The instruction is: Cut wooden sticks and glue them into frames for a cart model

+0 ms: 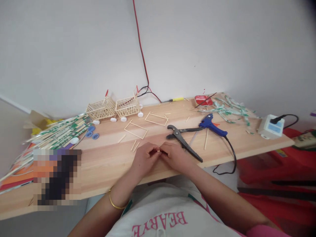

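Observation:
My left hand (144,158) and my right hand (174,155) rest together on the wooden table (103,164) near its front edge. Both pinch a tiny pale piece of wooden stick (158,151) between their fingertips. Black pliers (184,140) lie just right of my right hand. Short loose sticks (135,145) lie just beyond my left hand. Two thin stick frames (136,129) lie flat further back.
Two small stick carts with white wheels (115,108) stand by the wall. A blue glue gun (212,126) lies right of the pliers. Packets of sticks (59,133) and blue caps (92,131) crowd the left. A white power adapter (271,126) sits far right.

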The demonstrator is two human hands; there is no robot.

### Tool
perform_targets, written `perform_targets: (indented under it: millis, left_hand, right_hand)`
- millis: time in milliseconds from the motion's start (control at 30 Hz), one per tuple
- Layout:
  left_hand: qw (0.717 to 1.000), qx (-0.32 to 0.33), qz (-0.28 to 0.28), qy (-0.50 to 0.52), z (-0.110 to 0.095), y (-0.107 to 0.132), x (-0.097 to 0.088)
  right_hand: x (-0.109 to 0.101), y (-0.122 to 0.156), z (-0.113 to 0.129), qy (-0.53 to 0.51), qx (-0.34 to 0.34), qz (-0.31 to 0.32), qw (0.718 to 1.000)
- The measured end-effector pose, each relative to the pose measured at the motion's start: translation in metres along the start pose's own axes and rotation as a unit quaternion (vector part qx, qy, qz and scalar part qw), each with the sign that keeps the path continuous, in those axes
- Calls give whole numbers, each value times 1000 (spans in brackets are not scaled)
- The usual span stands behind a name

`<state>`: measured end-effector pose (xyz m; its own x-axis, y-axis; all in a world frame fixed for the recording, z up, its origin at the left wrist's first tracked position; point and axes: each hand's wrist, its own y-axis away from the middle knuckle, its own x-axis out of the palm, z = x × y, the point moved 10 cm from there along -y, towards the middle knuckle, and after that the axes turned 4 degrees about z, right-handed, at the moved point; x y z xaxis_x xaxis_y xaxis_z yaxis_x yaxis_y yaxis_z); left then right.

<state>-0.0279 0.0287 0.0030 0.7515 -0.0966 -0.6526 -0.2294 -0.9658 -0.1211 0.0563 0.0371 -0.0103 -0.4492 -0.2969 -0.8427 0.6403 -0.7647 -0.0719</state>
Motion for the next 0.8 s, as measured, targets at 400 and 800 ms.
perform_targets:
  millis: [400,800]
  left_hand:
    - [999,2,17,-34,1,-2,5]
    - [999,7,2,-40,4,0,5]
  right_hand:
    - [2,-2,-1,27,18,21,999]
    - [-22,8,3,-67,5,-14,998]
